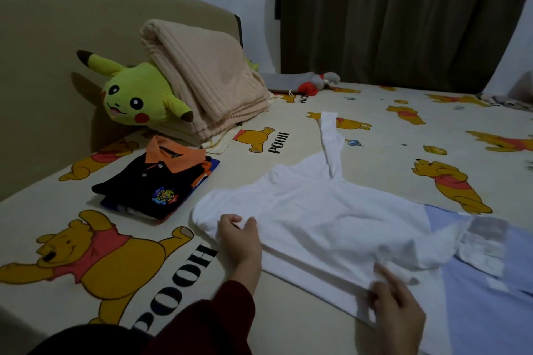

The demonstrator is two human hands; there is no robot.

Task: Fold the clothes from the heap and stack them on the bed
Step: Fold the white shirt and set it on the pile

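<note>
My left hand (240, 235) pinches the white shirt (323, 219) at its near edge, my right hand (395, 301) pinching further along, so I can fold it flat on the bed (288, 317) (folded stack (157, 181) waits beside).
</note>
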